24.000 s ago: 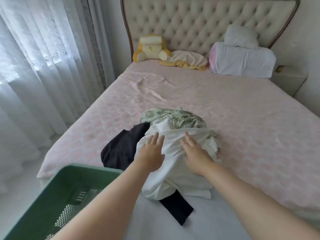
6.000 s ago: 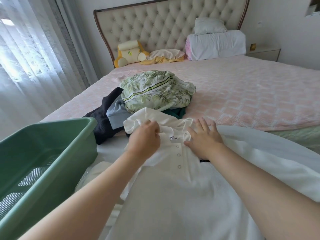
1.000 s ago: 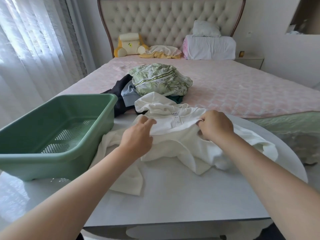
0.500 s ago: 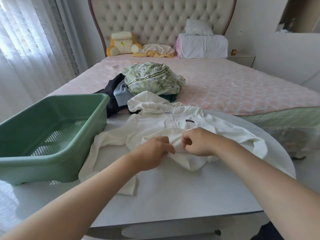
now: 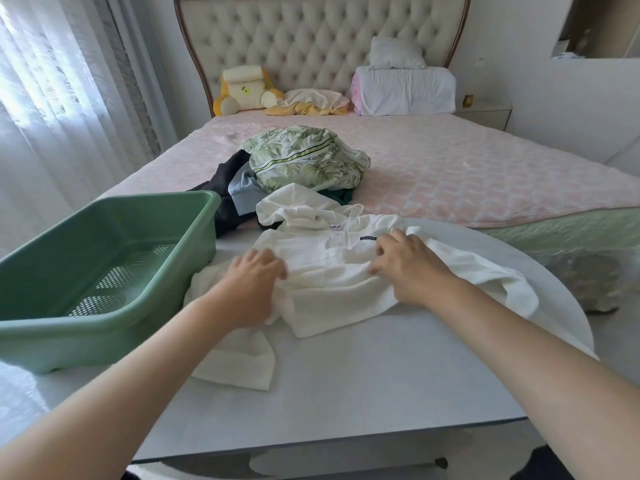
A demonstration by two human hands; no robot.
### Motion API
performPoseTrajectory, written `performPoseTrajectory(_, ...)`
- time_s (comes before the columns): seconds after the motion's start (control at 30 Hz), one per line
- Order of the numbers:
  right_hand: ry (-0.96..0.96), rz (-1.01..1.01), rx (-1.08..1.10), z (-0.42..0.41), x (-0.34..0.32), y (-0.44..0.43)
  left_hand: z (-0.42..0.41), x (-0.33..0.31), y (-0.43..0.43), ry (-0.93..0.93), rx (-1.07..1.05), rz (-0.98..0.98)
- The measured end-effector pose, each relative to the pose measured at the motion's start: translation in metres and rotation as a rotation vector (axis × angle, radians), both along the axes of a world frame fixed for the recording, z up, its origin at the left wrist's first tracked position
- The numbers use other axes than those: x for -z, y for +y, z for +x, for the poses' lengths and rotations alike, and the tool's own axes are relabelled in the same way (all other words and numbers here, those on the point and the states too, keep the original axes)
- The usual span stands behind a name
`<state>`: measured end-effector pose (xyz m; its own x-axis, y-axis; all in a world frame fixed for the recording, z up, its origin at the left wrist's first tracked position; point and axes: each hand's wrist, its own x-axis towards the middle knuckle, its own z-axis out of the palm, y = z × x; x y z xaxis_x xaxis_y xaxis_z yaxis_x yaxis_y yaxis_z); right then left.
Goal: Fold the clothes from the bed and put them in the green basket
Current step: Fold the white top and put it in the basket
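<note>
A white polo shirt [image 5: 325,268] lies front up on the white table [image 5: 363,375], its lower half folded up over the chest. My left hand [image 5: 254,282] lies on the shirt's left side with fingers curled into the cloth. My right hand [image 5: 408,268] presses on the shirt's right side with fingers spread. The green basket [image 5: 194,216] stands on the table's left, nothing in it. On the bed's near end lies a pile with a green leaf-print garment [image 5: 304,157], a black one [image 5: 225,188] and a light blue one [image 5: 244,192].
The pink bed [image 5: 467,171] stretches beyond the table to a tufted headboard [image 5: 311,39]. White pillows [image 5: 405,88], a yellow cushion [image 5: 242,91] and a crumpled cloth [image 5: 311,102] lie at its head. Curtains [image 5: 52,98] hang on the left.
Both hands have moved from the shirt's hem near the middle outward and forward. The hem is now folded up over the chest, and the hands lie on the fold's two sides.
</note>
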<state>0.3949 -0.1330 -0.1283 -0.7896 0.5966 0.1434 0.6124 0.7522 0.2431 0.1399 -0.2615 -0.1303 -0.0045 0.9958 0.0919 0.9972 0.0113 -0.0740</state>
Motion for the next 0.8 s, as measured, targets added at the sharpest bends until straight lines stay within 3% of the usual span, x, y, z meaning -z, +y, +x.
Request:
performPoseTrajectory(0.07,0.109,-0.16,-0.068,-0.007,-0.002,-0.011,0.011,0.002,-0.006,-0.115,0.269,-0.018)
performPoseTrajectory(0.13,0.073,-0.403,-0.06,-0.009,-0.001,-0.023,0.013,0.009,-0.009,-0.165,0.332,-0.154)
performPoseTrajectory(0.23,-0.059,-0.402,-0.095,-0.005,0.013,-0.026,0.004,0.017,-0.007,-0.215,0.248,-0.219)
performPoseTrajectory(0.4,0.053,-0.298,-0.075,0.002,0.024,-0.015,-0.002,0.002,-0.008,-0.615,0.002,0.089)
performPoseTrajectory(0.5,0.291,-0.352,-0.006,0.004,0.013,-0.015,-0.005,-0.012,-0.017,-0.936,-0.07,-0.013)
performPoseTrajectory(0.57,0.405,-0.492,0.032,0.006,-0.008,-0.017,-0.004,-0.02,-0.023,-0.981,-0.2,-0.187)
performPoseTrajectory(0.63,0.289,-0.763,0.075,0.007,-0.029,-0.023,-0.003,-0.025,-0.033,-0.897,-0.272,-0.489)
performPoseTrajectory(0.7,0.022,-1.05,0.153,0.01,-0.039,-0.031,0.002,-0.027,-0.04,-0.886,-0.191,-0.869)
performPoseTrajectory(0.73,-0.117,-1.165,0.192,0.011,-0.042,-0.036,0.006,-0.027,-0.042,-0.893,-0.131,-0.946)
performPoseTrajectory(0.8,-0.184,-1.268,0.19,0.012,-0.044,-0.04,0.014,-0.026,-0.039,-0.877,-0.065,-0.751)
